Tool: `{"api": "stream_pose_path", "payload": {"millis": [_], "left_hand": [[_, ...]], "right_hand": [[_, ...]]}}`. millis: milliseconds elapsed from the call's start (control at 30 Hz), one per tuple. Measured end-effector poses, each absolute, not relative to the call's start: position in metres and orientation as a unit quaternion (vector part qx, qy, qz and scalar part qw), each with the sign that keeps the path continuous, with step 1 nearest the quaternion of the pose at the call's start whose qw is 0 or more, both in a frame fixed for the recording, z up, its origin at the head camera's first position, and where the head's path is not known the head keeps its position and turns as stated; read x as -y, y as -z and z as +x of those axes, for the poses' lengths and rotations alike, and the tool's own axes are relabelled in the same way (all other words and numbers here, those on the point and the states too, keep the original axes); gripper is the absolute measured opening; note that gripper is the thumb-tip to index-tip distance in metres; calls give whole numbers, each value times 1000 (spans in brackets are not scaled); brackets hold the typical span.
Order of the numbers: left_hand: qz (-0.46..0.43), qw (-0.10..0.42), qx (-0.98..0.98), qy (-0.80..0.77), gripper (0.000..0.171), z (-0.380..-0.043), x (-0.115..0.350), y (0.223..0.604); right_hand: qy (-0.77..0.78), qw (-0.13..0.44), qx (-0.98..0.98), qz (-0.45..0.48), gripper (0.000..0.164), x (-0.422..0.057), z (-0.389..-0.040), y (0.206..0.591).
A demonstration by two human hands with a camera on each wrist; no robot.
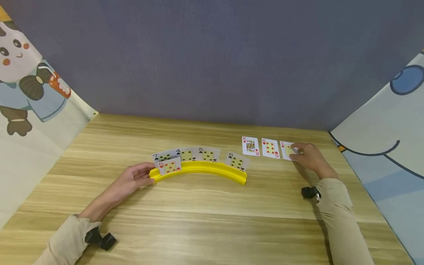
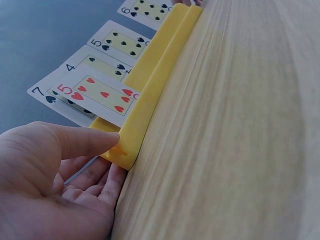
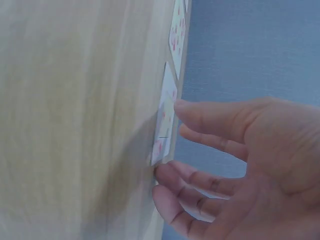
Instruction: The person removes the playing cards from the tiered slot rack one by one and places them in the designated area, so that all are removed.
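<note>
My left hand (image 1: 134,177) grips the left end of a curved yellow card holder (image 1: 202,167), its thumb in front and the other fingers behind and below. In the holder's front at that end leans a five of hearts (image 2: 102,93), partly covering a seven of spades (image 2: 39,95). A black four (image 1: 186,154), a five of spades (image 1: 208,154) and a six of spades (image 1: 237,162) stand along it. My right hand (image 1: 309,158) is over the right part of a red two card (image 1: 286,150) on the table, fingers spread and loosely bent; contact is hard to tell.
Left of the red two, a six of hearts (image 1: 270,148) and a king of diamonds (image 1: 250,146) lie face up in a row. Behind the wooden table (image 1: 198,221) rises a grey-blue wall (image 1: 212,62). Cartoon-printed panels stand on both sides.
</note>
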State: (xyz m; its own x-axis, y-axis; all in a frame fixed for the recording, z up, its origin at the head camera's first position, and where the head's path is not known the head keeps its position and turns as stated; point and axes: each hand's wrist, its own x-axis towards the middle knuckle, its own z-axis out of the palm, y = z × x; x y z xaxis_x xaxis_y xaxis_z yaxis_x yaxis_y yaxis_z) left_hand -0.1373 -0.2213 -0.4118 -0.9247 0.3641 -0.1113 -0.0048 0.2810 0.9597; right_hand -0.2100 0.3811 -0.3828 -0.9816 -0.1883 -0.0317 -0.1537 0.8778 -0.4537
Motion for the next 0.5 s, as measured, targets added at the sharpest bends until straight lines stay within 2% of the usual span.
{"api": "stream_pose_path", "payload": {"millis": [233, 500], "left_hand": [[124, 152, -787, -585, 53, -138, 222, 412], [118, 151, -788, -585, 52, -137, 223, 413]], "right_hand": [[223, 28, -971, -85, 48, -372, -208, 372], [227, -23, -967, -115, 42, -345, -205, 363]]}}
